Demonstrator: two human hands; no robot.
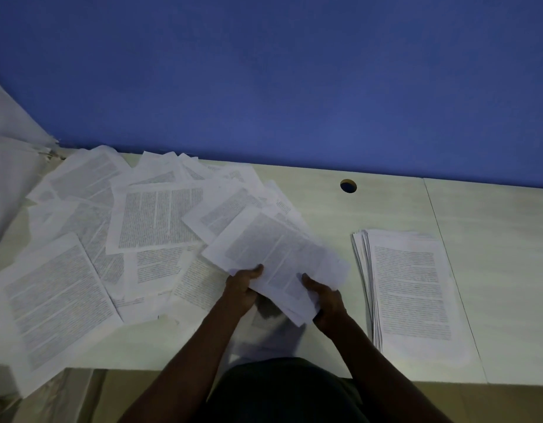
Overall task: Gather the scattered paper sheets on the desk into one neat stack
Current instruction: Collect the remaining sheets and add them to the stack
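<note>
The sheets are thin white paper with print. The surface looks smooth, pale and matt. The wall is matt blue.

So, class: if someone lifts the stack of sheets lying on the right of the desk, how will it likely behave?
The stack would probably sag if lifted by one edge, being loose sheets. Its left edges already fan out, so sheets may slide apart. Probably heavier than the bundle both hands hold.

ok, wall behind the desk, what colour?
Plain blue wall, no pattern, seen in the head view above the pale desk.
</note>
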